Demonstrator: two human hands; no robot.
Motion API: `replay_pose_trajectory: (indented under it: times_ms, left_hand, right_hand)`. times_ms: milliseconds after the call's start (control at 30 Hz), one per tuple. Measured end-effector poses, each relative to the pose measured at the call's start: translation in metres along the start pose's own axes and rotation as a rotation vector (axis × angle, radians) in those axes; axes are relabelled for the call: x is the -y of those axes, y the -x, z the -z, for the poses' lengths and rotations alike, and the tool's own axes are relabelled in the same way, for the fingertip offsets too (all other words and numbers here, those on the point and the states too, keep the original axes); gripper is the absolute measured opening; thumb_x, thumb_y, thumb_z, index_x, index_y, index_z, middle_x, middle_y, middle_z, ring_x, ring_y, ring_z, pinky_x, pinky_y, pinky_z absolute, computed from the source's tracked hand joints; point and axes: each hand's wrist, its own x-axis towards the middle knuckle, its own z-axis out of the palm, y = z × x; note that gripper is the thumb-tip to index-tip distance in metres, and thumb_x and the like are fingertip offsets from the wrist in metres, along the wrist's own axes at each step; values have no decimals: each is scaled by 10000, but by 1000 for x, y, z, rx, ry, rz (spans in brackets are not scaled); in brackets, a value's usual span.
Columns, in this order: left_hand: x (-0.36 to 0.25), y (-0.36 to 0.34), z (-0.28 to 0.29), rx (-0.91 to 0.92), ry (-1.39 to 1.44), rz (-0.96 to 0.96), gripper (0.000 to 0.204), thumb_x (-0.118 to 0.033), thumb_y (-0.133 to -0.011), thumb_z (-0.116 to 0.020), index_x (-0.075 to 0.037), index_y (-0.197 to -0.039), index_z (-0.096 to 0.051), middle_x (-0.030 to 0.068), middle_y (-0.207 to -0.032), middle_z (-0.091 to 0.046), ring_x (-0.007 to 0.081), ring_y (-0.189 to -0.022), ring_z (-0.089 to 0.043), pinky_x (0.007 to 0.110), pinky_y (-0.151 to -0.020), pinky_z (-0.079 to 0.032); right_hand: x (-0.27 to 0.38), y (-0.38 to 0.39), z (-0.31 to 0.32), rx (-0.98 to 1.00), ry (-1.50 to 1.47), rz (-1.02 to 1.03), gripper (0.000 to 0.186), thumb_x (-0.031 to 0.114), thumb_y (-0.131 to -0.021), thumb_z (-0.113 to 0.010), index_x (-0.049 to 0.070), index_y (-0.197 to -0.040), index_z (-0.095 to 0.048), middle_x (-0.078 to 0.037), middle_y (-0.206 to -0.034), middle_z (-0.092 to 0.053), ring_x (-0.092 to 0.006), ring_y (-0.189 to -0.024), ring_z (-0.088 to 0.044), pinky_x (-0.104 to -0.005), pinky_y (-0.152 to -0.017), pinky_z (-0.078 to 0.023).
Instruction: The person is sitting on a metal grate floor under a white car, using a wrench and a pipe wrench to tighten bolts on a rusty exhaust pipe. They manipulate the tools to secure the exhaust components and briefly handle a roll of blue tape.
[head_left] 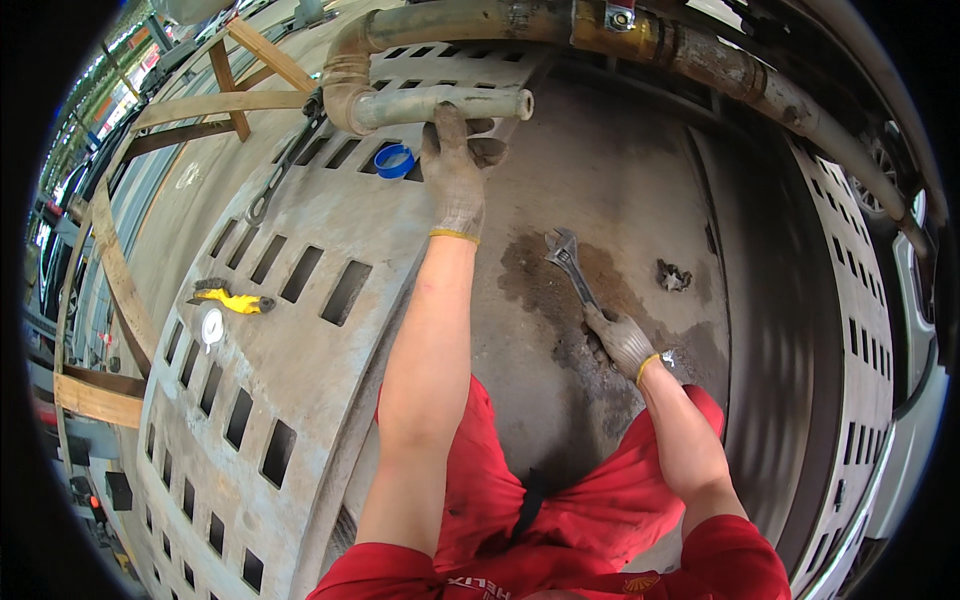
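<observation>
1. Slotted metal panel [300,330]: lies left of the pipe's open end, w/ rows of rectangular holes.
2. Pipe [440,103]: short grey stub off a rusty elbow, top centre.
3. Left hand [458,165]: gloved, fingers curled up against underside of pipe nr its open end.
4. Adjustable wrench [568,262]: below-right of pipe, head pointing up-left over dark oily stain.
5. Right hand [620,342]: gloved, closed round wrench handle.
6. Blue tape roll [394,160]: on panel, just left of left hand.

pipe [440,103]: grey, horizontal, open-ended, overhead | adjustable wrench [568,262]: steel, jaw pointing up, held low
</observation>
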Motion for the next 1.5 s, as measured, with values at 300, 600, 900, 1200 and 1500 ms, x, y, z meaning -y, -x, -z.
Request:
replay_pose_trajectory:
  times_ms: [300, 600, 900, 1200, 1500]
  left_hand:
    - [-5, 10, -12, 106, -9, 7, 722, -712, -1032, -524, -22, -1221, -620, 134, -1031, -700, 207, -708, -691, 347, -635, -537]
    - [12, 82, 46, 237, -439, 260, 687, -654, -982, -671, -20, -1236, -592, 117, -1093, -714, 180, -757, -698, 351, -701, -577]
    - [-7, 148, 88, 229, -714, 147, 498, -401, -908, -818, -61, -1216, -624, 149, -1037, -693, 321, -867, -705, 426, -717, -586]
    - [-90, 197, 100, -230, -758, 101, 448, -226, -873, -813, -10, -1212, -616, 137, -982, -716, 307, -834, -731, 417, -760, -592]
    - [-147, 240, 113, -530, -792, 163, 469, -72, -869, -675, 64, -1295, -534, 261, -1259, -617, 425, -1101, -653, 465, -1008, -517]
  right_hand:
    - [-30, -9, 10, 9, -15, 53, 547, 540, -1052, -623, -1, -1071, -703, -63, -740, -633, -150, -581, -589, -364, -547, -485]
    - [-9, -23, -20, -32, -264, -121, 460, 554, -1047, -643, 100, -971, -651, -4, -657, -553, -135, -478, -486, -302, -446, -410]
    - [24, -9, -85, -162, -441, -58, 350, 410, -1077, -635, 96, -926, -602, -23, -614, -542, -157, -442, -499, -330, -412, -424]
    - [135, 61, -104, 0, 8, -96, 273, 278, -1062, -666, 36, -940, -635, -12, -660, -588, -107, -502, -536, -290, -448, -430]
    - [238, 72, -195, 469, 398, -68, 398, 386, -1018, -722, -7, -1031, -658, -75, -742, -630, -122, -651, -559, -351, -580, -485]
